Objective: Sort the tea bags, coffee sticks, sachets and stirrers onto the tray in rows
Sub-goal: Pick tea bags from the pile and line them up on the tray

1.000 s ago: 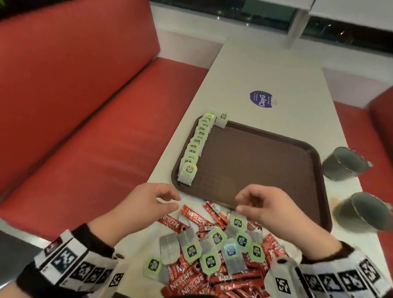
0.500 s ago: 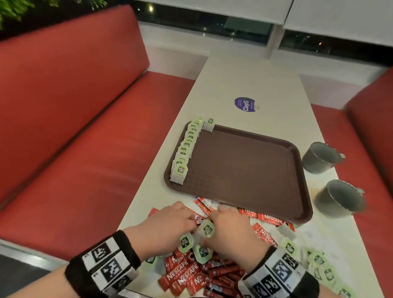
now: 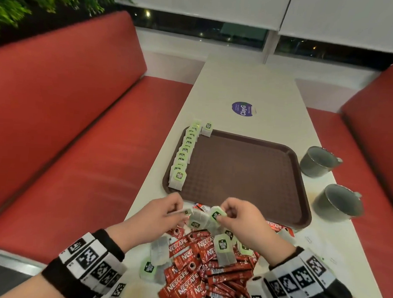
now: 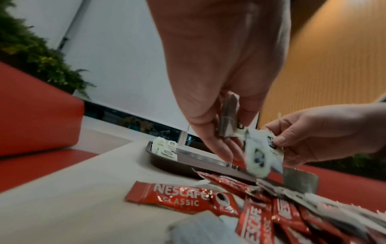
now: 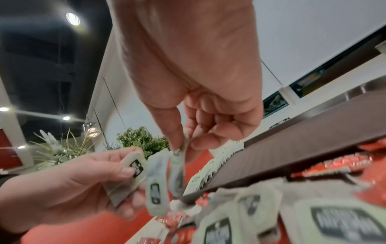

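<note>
One row of tea bags (image 3: 183,152) lines the tray (image 3: 246,173) while coffee sticks (image 3: 189,281) lie unsorted in the head view; left hand (image 4: 219,92) pinches a tea bag (image 4: 228,115) in its wrist view, and right hand (image 5: 200,105) pinches another tea bag (image 5: 177,168) in its own.

The head view looks forward and down from above the near end of the table (image 3: 250,88), taking in the whole tray (image 3: 241,173) at middling range. The left wrist view sits low, just beside the tray's near-left corner (image 4: 154,158), and faces up along the left hand (image 4: 219,74). The right wrist view, also low and very close, is blurred; it seems to face left along the tray's near edge (image 5: 292,151). All three share that edge and both hands.
</note>
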